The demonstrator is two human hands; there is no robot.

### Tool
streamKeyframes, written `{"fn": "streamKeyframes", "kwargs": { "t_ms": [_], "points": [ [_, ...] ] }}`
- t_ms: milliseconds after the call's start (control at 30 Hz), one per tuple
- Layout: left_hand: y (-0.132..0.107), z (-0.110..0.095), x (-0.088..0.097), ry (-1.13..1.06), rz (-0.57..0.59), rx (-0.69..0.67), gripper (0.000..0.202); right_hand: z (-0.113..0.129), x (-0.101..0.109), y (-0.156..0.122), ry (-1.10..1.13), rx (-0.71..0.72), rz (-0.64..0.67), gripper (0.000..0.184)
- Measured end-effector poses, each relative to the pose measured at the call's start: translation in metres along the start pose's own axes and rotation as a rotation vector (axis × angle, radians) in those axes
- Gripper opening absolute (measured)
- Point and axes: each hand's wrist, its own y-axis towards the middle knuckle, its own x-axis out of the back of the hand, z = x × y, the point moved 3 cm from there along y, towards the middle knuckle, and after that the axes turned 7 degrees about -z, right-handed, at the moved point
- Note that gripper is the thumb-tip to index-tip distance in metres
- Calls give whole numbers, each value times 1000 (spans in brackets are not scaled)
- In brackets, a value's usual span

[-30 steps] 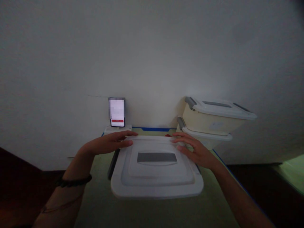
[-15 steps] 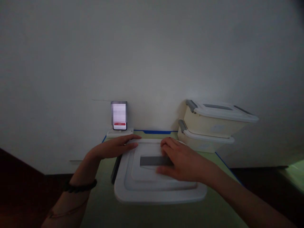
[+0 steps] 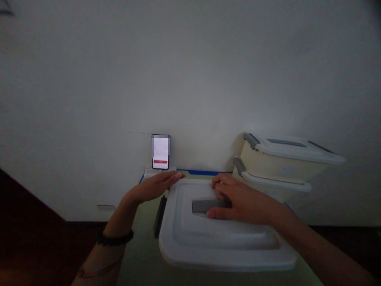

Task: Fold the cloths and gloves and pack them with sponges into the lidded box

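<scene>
A storage box with a white lid (image 3: 184, 242) takes up the near middle of the view. The lid hides most of its body; a dark grey latch (image 3: 160, 216) shows on its left side. My right hand (image 3: 241, 198) is bent over the grey handle strip (image 3: 199, 206) in the lid, with the thumb on the near side and curled fingers beyond. At the lid's far left corner, my left hand (image 3: 154, 186) has straight fingers lying close together, nothing grasped in them.
Two stacked storage boxes (image 3: 276, 167) with white lids and grey latches stand at the back right, against the wall. A lit phone (image 3: 160, 151) leans upright on a white stand (image 3: 149, 173) at the back left. Blue edging (image 3: 202, 172) runs along the green tabletop's (image 3: 139, 254) far side.
The view has shifted, so everything sits further right and lower. The near lid looks wider and nearer, its right side most. My left thumb has drawn in towards the fingers.
</scene>
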Motion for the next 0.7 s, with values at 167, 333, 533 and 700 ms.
{"fn": "streamKeyframes", "kwargs": {
  "t_ms": [167, 333, 533, 700],
  "points": [
    [1, 7, -10, 169, 98, 17, 44, 6, -21, -7, -48, 84, -120, 42],
    [6, 8, -20, 247, 23, 9, 42, 0, -29, -8, -64, 87, -146, 42],
    [8, 12, -24, 243, 0, 28, 42, -1, -29, -9, 44, 46, -212, 35],
    [1, 10, -22, 219, -37, 179, 47, -30, -21, -27, 288, -68, -236, 26]
  ]
}}
